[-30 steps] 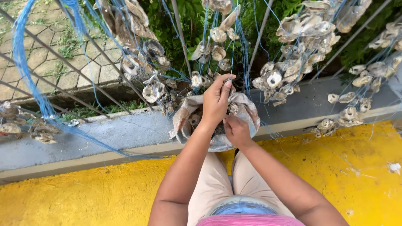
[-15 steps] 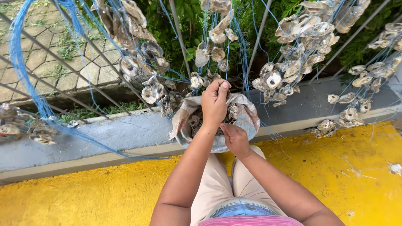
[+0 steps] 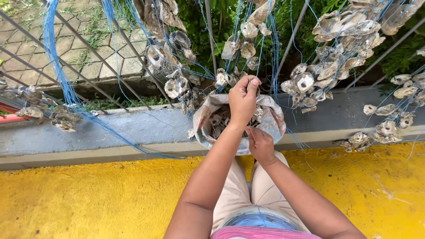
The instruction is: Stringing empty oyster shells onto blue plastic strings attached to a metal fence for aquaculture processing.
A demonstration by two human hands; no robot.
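A yellow painted floor (image 3: pixel 79 199) fills the lower half of the view, bounded at twelve o'clock by a grey concrete curb (image 3: pixel 88 132) that runs from nine o'clock to three o'clock. Above the curb stands a metal railing (image 3: pixel 208 26), with paving stones (image 3: pixel 75 48) behind it at ten o'clock and green foliage (image 3: pixel 283 31) behind it at one o'clock. Strings of oyster shells on blue cord hang from the railing: a big cluster (image 3: pixel 341 40) at two o'clock, a smaller one (image 3: pixel 175 75) at eleven o'clock, a loose bundle (image 3: pixel 48 113) resting on the curb at nine o'clock, and a few more (image 3: pixel 385 128) at three o'clock. A thick hank of blue cord (image 3: pixel 57 66) drops from the top left down across the curb. At the centre, against the curb, sits an open grey sack (image 3: pixel 272 121) holding more shells (image 3: pixel 218 121); the person's knees in beige trousers (image 3: pixel 248 194) are just below it at six o'clock. The left hand (image 3: pixel 242 99) is raised over the sack's mouth, its fingers pinched shut on a thin blue cord (image 3: pixel 256 66) that rises toward twelve o'clock. The right hand (image 3: pixel 260 144) lies lower, at the sack's near rim, its fingers curled closed; it seems to grip the lower run of that cord, though the cord is too fine to be sure.
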